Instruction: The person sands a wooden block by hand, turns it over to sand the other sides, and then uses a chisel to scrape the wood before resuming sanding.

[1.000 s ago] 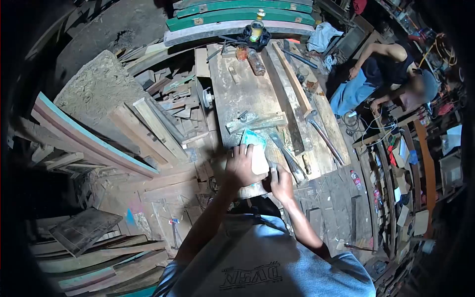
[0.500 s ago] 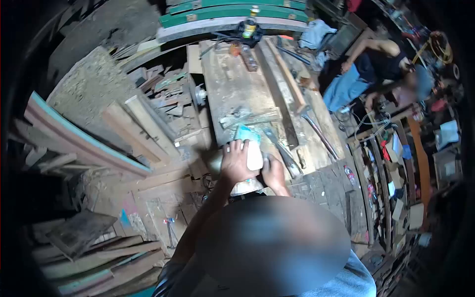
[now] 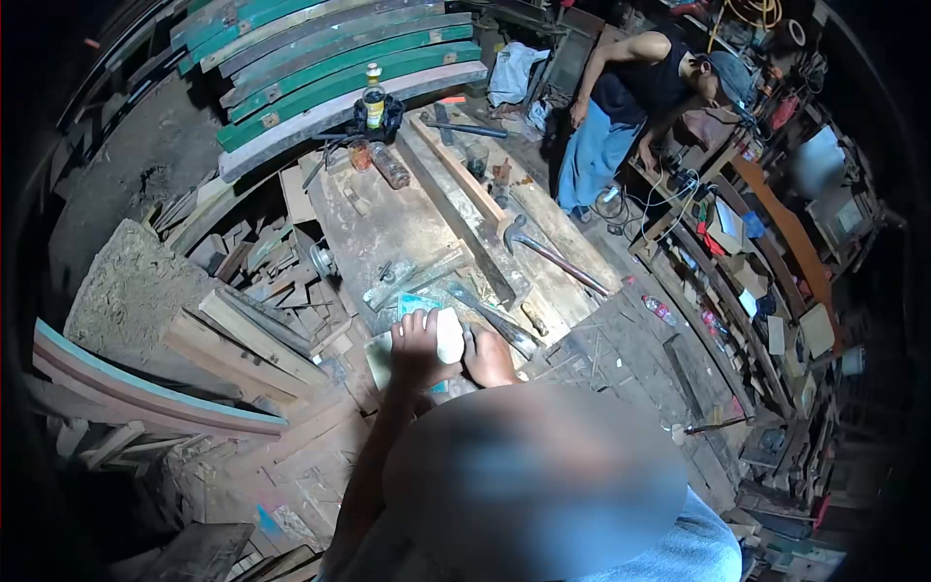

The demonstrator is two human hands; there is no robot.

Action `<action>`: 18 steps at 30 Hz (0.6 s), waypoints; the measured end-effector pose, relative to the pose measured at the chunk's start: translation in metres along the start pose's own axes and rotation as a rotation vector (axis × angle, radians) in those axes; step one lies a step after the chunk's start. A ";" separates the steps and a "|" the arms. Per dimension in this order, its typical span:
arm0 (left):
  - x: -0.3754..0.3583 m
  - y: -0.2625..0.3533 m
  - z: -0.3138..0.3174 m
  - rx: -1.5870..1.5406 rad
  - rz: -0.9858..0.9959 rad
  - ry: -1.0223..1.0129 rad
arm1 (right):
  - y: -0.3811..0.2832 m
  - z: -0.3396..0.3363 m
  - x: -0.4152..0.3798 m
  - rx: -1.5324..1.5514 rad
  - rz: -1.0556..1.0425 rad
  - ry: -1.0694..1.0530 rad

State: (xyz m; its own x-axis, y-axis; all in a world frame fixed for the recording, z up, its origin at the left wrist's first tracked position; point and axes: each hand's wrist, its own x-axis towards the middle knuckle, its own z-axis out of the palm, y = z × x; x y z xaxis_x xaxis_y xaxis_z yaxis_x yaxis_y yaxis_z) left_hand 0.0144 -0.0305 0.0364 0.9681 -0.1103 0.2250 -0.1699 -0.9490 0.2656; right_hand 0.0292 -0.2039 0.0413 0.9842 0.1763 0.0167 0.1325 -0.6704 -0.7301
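At the near edge of the wooden workbench (image 3: 349, 228), my left hand (image 3: 417, 351) lies bent over a pale, smooth block (image 3: 449, 337). My right hand (image 3: 488, 357) is closed at the block's right side, around something dark I cannot make out. Just beyond my left hand lies a turquoise piece (image 3: 417, 305). A dark flat tool (image 3: 497, 318) rests on the bench to the right of the block. Farther right is a hammer (image 3: 558, 257) beside a long wooden beam (image 3: 456, 213).
Stacked green planks (image 3: 349, 82) stand behind the bench, near a bottle (image 3: 374, 105). Another person (image 3: 630, 92) bends over at the upper right. Wood scraps (image 3: 276, 262) fill the left, and a cluttered rack (image 3: 718, 291) is on the right.
The view has swung, so the bench and both hands appear farther left and more planks show. My hands stay at the pale block. The other person now appears more upright.
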 end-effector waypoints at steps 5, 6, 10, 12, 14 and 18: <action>0.000 0.001 -0.001 0.013 -0.034 -0.049 | 0.009 0.007 -0.008 -0.031 0.002 0.003; 0.003 0.000 0.000 0.018 -0.053 -0.041 | 0.011 0.002 -0.018 0.021 -0.050 0.030; 0.001 0.002 -0.009 -0.029 -0.008 0.002 | 0.016 0.008 -0.001 -0.045 -0.079 0.049; -0.001 0.003 -0.008 -0.023 -0.034 -0.023 | 0.020 0.027 0.025 -0.041 -0.127 0.098; -0.001 0.001 -0.009 -0.030 -0.070 -0.025 | 0.020 0.030 0.024 -0.042 -0.145 0.085; -0.002 0.005 -0.015 -0.021 -0.048 -0.026 | 0.013 0.007 -0.017 0.026 -0.017 0.030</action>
State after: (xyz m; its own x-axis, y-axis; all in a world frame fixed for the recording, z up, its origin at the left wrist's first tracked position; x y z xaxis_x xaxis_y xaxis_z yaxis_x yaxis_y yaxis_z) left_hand 0.0089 -0.0305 0.0509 0.9796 -0.0728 0.1872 -0.1267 -0.9471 0.2948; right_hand 0.0134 -0.2112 0.0267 0.9849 0.1658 0.0491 0.1464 -0.6482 -0.7473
